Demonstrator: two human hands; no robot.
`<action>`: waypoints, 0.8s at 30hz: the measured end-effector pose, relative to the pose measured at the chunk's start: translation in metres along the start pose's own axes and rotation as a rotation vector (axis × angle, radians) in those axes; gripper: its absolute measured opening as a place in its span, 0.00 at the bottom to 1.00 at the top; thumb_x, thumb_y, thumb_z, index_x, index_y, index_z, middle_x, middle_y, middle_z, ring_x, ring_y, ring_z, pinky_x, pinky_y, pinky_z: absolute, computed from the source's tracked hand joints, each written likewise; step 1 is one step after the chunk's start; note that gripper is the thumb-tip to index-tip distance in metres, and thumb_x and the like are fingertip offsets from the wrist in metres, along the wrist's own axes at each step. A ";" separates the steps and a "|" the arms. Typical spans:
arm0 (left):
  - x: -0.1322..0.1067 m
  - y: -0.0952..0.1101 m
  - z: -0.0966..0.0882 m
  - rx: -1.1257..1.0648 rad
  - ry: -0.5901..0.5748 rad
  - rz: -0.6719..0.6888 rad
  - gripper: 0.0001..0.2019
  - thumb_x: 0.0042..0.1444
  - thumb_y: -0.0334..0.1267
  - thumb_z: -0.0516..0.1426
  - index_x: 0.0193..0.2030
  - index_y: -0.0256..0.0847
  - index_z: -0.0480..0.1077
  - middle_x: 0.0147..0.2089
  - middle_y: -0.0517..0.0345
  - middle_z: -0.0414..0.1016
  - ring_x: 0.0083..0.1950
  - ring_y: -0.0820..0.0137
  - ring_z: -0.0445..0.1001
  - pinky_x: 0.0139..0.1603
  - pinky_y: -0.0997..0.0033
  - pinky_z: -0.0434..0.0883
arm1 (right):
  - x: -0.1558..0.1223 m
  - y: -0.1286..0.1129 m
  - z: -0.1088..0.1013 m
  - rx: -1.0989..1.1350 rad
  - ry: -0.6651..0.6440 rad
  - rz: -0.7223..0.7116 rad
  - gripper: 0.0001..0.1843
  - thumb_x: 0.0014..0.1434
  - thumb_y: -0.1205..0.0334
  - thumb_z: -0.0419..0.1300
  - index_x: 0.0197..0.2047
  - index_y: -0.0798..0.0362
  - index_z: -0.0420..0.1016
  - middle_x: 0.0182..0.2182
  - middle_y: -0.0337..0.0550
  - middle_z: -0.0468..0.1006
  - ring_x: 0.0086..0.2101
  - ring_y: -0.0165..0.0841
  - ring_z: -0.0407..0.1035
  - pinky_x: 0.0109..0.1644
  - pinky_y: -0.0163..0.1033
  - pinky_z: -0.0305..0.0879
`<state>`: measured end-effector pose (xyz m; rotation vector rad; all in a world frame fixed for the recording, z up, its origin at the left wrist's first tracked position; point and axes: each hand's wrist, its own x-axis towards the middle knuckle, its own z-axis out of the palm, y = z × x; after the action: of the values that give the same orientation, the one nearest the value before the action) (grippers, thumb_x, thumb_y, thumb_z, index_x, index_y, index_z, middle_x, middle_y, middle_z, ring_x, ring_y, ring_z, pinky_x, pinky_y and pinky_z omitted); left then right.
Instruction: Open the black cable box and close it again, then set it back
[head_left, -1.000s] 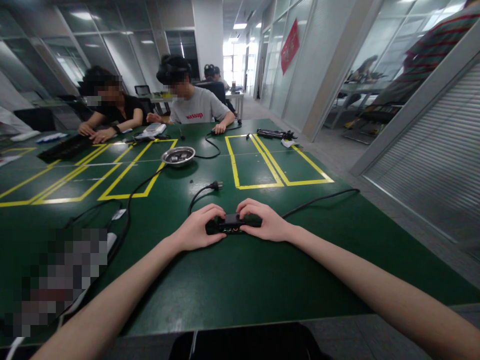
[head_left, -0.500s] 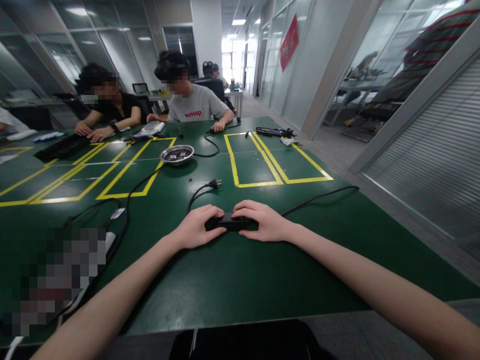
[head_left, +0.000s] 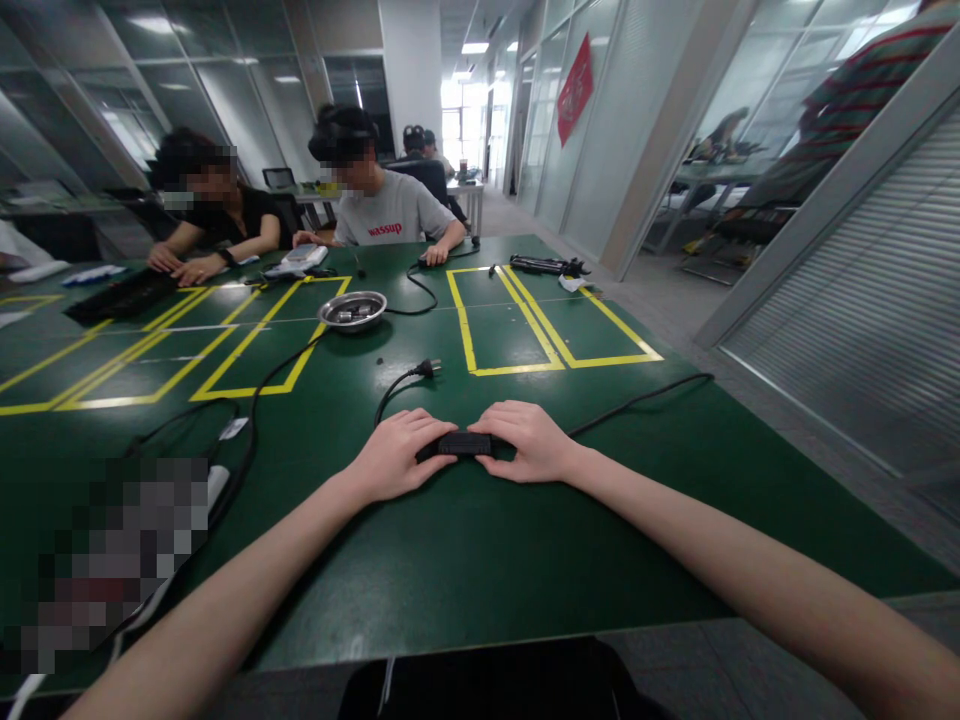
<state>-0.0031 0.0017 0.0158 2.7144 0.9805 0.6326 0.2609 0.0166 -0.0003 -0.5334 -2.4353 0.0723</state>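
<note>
A small black power adapter [head_left: 469, 444] with a ribbed face lies across the middle of the table, between my two hands. My left hand [head_left: 397, 452] is closed on its left end, thumb below and fingers above. At its right end my right hand [head_left: 529, 442] grips the same way, fingertips on top and thumb underneath. Left of the adapter, a black cord curves up to a plug [head_left: 428, 368] lying beyond my left hand. Another black cable [head_left: 637, 405] runs out to the right from behind my right hand. The adapter's ends are partly hidden by my fingers.
A metal bowl [head_left: 352, 311] with small metal parts stands ahead on the green table [head_left: 480, 580]. Yellow tape [head_left: 517, 370] marks rectangles on the tabletop. A folded black tripod-like item [head_left: 547, 265] lies far right. Two people sit across the table. A blurred-out object [head_left: 120, 560] and cables lie left.
The adapter has been turned in my hands, so its ribbed face now shows. My fingers have shifted slightly outward along it. The view has moved very slightly.
</note>
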 end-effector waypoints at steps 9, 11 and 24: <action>0.001 0.003 0.000 -0.140 0.031 -0.171 0.16 0.70 0.51 0.55 0.44 0.40 0.77 0.40 0.52 0.78 0.44 0.62 0.75 0.47 0.62 0.74 | -0.001 -0.003 -0.003 -0.118 -0.024 -0.174 0.19 0.69 0.68 0.55 0.61 0.49 0.75 0.58 0.51 0.81 0.57 0.42 0.75 0.58 0.50 0.76; 0.001 0.003 0.001 -0.176 0.059 -0.179 0.15 0.67 0.51 0.59 0.44 0.41 0.75 0.41 0.53 0.78 0.44 0.62 0.75 0.46 0.63 0.73 | -0.002 -0.001 -0.004 -0.125 -0.071 -0.097 0.20 0.69 0.67 0.56 0.62 0.48 0.74 0.61 0.51 0.78 0.55 0.41 0.77 0.54 0.47 0.77; 0.002 0.008 0.004 0.056 0.117 -0.055 0.12 0.61 0.44 0.65 0.44 0.41 0.70 0.42 0.53 0.76 0.44 0.59 0.74 0.46 0.62 0.71 | -0.002 0.003 0.002 0.030 0.026 0.014 0.15 0.69 0.58 0.61 0.55 0.54 0.79 0.42 0.52 0.85 0.41 0.41 0.80 0.45 0.46 0.77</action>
<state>0.0043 -0.0029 0.0153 2.7141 1.1122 0.7724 0.2621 0.0191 -0.0039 -0.5350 -2.4014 0.1069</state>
